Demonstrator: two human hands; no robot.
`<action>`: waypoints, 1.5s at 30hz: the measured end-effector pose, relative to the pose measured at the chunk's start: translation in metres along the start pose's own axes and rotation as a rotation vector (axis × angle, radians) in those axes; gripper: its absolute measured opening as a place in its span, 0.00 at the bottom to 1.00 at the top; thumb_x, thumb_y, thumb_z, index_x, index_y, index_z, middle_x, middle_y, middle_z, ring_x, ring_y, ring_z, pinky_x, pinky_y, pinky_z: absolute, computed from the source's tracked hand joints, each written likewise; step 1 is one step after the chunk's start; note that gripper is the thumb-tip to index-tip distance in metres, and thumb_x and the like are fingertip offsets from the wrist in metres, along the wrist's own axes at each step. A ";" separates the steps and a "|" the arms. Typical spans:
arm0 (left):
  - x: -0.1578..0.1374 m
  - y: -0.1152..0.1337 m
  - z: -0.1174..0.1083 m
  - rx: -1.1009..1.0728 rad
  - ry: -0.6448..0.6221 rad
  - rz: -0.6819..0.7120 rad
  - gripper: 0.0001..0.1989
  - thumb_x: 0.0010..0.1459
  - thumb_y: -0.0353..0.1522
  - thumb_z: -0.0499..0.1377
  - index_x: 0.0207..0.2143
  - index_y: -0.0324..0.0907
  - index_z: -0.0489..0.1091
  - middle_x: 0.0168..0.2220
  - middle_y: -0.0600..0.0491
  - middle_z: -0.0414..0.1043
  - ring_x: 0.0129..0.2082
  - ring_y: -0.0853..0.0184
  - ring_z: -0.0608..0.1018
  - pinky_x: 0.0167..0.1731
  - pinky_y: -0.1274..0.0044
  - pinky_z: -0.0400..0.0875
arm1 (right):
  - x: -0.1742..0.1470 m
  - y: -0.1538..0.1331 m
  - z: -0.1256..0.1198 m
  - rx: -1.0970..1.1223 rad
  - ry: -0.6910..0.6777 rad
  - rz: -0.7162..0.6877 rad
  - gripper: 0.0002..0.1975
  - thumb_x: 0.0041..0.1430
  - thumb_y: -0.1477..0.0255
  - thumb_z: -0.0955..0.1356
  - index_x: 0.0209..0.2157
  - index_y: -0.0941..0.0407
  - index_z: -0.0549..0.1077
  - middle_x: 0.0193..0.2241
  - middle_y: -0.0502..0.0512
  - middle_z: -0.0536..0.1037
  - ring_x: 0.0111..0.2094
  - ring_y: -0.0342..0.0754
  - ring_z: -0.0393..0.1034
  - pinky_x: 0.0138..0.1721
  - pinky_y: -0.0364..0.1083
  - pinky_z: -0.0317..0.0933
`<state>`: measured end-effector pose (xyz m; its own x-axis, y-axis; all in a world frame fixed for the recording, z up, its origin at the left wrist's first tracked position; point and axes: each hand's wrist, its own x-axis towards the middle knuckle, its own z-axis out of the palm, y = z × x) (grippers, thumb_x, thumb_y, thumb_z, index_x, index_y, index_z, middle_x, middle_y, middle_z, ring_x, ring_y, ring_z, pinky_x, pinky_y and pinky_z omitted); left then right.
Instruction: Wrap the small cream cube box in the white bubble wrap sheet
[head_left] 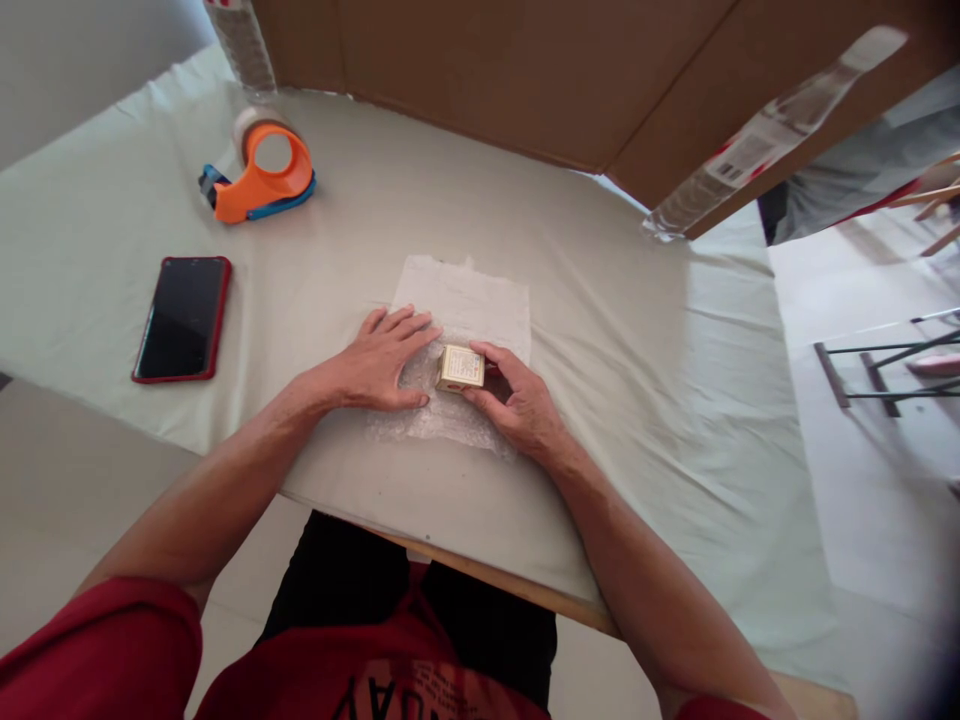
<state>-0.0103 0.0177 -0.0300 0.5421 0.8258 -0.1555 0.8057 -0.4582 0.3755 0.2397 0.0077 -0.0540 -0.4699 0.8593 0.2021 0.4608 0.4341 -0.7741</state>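
Observation:
A small cream-coloured box (pixel 460 367) with fine print rests on a sheet of bubble wrap (pixel 442 422). My right hand (pixel 521 402) grips the box from its right side, thumb at the near edge and fingers at the far edge. To the left, my left hand (pixel 384 362) lies flat on the bubble wrap with fingers spread, apart from the box. Beyond the hands, a white sheet of paper (pixel 469 295) lies by the wrap and partly under it.
A red-cased phone (pixel 184 320) lies at the left, with an orange tape dispenser (pixel 262 180) behind it. A large cardboard box (pixel 480 75) stands at the back, plastic bottles (pixel 772 135) (pixel 244 50) against it. The tablecloth (pixel 660 420) is wrinkled at right.

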 end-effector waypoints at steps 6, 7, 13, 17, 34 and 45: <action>0.000 -0.001 0.001 -0.001 0.008 0.004 0.46 0.54 0.49 0.59 0.70 0.39 0.52 0.73 0.38 0.46 0.73 0.45 0.47 0.69 0.52 0.37 | -0.001 -0.001 0.000 -0.015 0.001 -0.008 0.26 0.61 0.69 0.69 0.60 0.51 0.67 0.57 0.60 0.74 0.55 0.55 0.72 0.56 0.56 0.66; 0.000 -0.001 0.001 -0.001 0.012 0.004 0.45 0.54 0.49 0.60 0.70 0.40 0.51 0.73 0.39 0.46 0.73 0.46 0.47 0.69 0.52 0.37 | -0.001 0.000 0.000 -0.018 0.000 -0.007 0.26 0.61 0.69 0.69 0.61 0.51 0.67 0.58 0.60 0.74 0.56 0.55 0.71 0.56 0.56 0.66; 0.000 -0.002 0.002 -0.018 0.019 0.011 0.45 0.54 0.48 0.60 0.69 0.42 0.52 0.73 0.40 0.46 0.73 0.45 0.47 0.68 0.51 0.37 | 0.000 0.001 0.000 -0.019 -0.008 -0.008 0.26 0.62 0.69 0.69 0.61 0.50 0.66 0.58 0.61 0.74 0.56 0.56 0.71 0.57 0.58 0.66; -0.001 -0.001 0.000 -0.076 0.101 0.010 0.42 0.54 0.44 0.59 0.68 0.40 0.54 0.71 0.39 0.51 0.72 0.45 0.50 0.68 0.52 0.41 | 0.000 0.003 0.000 -0.002 -0.010 -0.011 0.27 0.61 0.70 0.69 0.61 0.51 0.66 0.58 0.61 0.74 0.57 0.56 0.71 0.57 0.58 0.65; -0.009 0.017 -0.010 -0.299 0.434 0.225 0.17 0.55 0.30 0.57 0.48 0.43 0.70 0.51 0.46 0.74 0.54 0.59 0.74 0.58 0.64 0.68 | -0.008 -0.058 -0.049 -0.240 -0.179 -0.218 0.09 0.60 0.67 0.71 0.41 0.53 0.73 0.33 0.52 0.78 0.31 0.46 0.71 0.36 0.48 0.64; 0.002 0.019 0.012 -0.269 0.347 0.217 0.29 0.59 0.34 0.57 0.64 0.43 0.59 0.58 0.44 0.71 0.57 0.57 0.73 0.57 0.63 0.68 | -0.023 -0.062 0.001 -0.821 -0.313 -0.354 0.07 0.58 0.80 0.67 0.29 0.55 0.71 0.28 0.54 0.74 0.29 0.49 0.63 0.34 0.50 0.49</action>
<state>0.0092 0.0064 -0.0337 0.5423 0.8025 0.2486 0.5676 -0.5682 0.5958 0.2213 -0.0389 -0.0110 -0.8097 0.5811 0.0816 0.5823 0.8129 -0.0108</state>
